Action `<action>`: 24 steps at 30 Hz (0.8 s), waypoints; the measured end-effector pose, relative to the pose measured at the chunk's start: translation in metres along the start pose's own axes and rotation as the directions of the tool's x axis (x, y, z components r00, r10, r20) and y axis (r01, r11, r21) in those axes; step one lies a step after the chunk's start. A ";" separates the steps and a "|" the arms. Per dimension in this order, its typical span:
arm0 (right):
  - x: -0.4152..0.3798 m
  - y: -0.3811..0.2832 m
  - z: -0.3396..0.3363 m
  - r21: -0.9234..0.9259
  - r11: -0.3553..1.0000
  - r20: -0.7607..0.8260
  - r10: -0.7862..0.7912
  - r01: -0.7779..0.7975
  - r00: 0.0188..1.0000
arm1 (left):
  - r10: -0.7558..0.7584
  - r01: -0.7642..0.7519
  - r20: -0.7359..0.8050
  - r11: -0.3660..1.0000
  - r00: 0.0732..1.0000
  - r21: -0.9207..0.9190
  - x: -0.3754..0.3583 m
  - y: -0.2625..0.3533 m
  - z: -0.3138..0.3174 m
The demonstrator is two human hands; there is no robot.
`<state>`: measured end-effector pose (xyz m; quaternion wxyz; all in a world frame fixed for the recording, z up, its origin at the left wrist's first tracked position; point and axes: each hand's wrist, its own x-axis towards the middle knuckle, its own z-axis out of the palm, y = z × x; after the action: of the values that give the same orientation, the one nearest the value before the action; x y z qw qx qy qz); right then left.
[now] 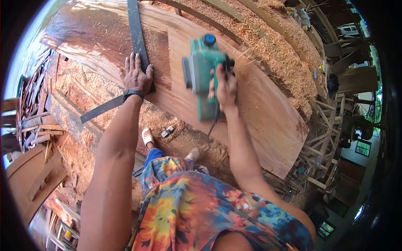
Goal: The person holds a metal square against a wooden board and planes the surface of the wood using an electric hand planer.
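Note:
My right hand is closed round the handle of a green electric planer, blurred by motion over a large, slightly curved wooden board. Shavings fly off at the tool's right side, and its dark cord hangs below the grip. My left hand lies flat with fingers stretched out near the board's near edge. Its thumb side rests at the corner of a dark metal carpenter's square. One leg of the square runs up across the board; the other juts out past the edge to the lower left.
Curly wood shavings cover the floor behind the board and around my feet. A small metal item lies on the ground by my shoe. Stacked scrap wood stands at the left, a wooden frame at the right.

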<state>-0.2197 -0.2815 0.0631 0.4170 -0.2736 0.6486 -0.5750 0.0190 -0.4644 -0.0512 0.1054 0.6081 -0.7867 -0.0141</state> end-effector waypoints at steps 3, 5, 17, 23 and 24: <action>0.075 -0.009 0.011 -0.005 0.996 -0.002 -0.087 0.087 0.996 | -0.005 0.005 -0.001 1.000 1.000 -0.005 0.000 0.001 -0.003; 0.110 -0.015 0.016 0.028 0.996 0.000 -0.089 0.089 0.996 | 0.001 -0.001 -0.017 1.000 1.000 -0.028 0.000 -0.001 0.000; -0.065 0.011 -0.003 0.027 0.999 -0.006 0.030 -0.030 1.000 | 0.013 -0.013 -0.003 1.000 1.000 -0.010 0.004 -0.004 0.002; -0.222 0.046 -0.025 0.083 0.988 -0.007 0.133 -0.132 0.991 | 0.016 -0.016 -0.010 1.000 1.000 0.006 0.002 -0.002 0.003; -0.241 0.053 -0.030 0.060 0.989 0.001 0.135 -0.135 0.991 | 0.014 -0.014 -0.008 1.000 1.000 0.015 0.003 -0.003 0.003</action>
<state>-0.1182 -0.0549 0.0655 0.4618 -0.2156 0.6487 -0.5652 0.0206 -0.4680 -0.0542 0.1041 0.6034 -0.7906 -0.0052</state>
